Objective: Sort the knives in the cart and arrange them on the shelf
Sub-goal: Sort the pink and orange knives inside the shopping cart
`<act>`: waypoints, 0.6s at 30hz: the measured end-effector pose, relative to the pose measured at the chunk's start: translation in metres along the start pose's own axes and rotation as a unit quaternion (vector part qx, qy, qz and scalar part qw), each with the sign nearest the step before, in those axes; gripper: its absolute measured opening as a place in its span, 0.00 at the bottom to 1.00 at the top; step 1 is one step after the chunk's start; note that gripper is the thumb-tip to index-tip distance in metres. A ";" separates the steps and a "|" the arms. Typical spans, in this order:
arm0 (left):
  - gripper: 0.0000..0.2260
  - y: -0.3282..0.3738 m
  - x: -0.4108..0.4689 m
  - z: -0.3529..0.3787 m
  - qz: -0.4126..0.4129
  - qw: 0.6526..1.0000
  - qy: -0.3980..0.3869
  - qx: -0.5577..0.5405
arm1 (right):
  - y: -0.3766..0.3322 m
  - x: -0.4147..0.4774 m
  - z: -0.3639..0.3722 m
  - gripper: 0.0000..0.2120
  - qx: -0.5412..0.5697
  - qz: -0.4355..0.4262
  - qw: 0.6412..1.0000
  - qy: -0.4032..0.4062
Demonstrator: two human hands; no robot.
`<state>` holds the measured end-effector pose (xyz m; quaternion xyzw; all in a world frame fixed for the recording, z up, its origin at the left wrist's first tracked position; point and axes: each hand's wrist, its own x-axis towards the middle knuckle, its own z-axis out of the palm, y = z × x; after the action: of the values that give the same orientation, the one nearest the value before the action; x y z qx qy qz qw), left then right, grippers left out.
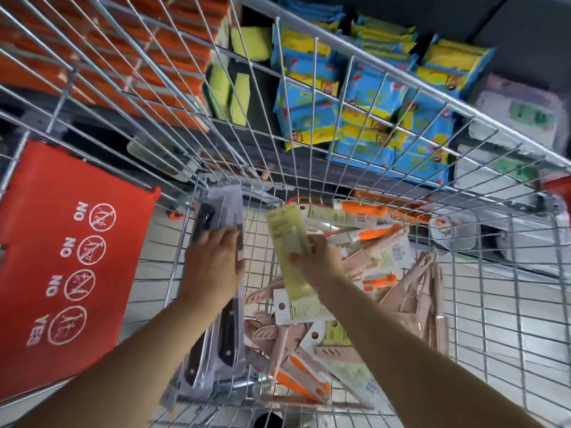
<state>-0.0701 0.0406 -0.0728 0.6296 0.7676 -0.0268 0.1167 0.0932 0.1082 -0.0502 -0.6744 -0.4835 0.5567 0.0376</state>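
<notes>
Both my arms reach down into a wire shopping cart (482,304). My left hand (213,261) lies flat on a stack of black-handled knives in clear packs (221,332) standing along the cart's left side. My right hand (318,257) grips a pale green packaged knife (290,239), lifted above a loose pile of pink-beige knives (411,291) and orange-handled knives (367,211) on the cart floor. More orange-handled knives (296,378) lie near the front.
The cart's red child-seat flap (71,267) with white warning icons is at left. Beyond the cart, shelves hold orange packs (160,57), yellow-green sponges (238,88) and blue-yellow packets (364,97). Tiled floor shows through the wire base.
</notes>
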 end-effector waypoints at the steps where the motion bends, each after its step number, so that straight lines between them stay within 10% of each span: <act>1: 0.24 -0.004 0.002 0.000 0.004 1.000 0.000 0.008 | -0.007 0.006 0.009 0.21 0.003 0.005 1.000 -0.008; 6: 0.25 -0.009 0.010 0.003 0.032 0.999 0.010 0.012 | -0.022 0.031 0.028 0.26 -0.013 -0.023 0.999 -0.027; 10: 0.27 0.002 0.013 0.007 0.066 0.998 -0.009 0.015 | -0.006 0.041 0.002 0.26 -0.153 -0.079 0.980 0.104; 18: 0.26 0.036 0.020 0.021 0.107 0.994 -0.024 -0.003 | 0.025 0.060 -0.075 0.27 -0.437 -0.148 0.875 0.146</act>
<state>-0.0359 0.0629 -0.0932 0.7073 0.6925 -0.0275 0.1391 0.1627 0.1727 -0.0794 -0.6168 -0.7603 0.1720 -0.1088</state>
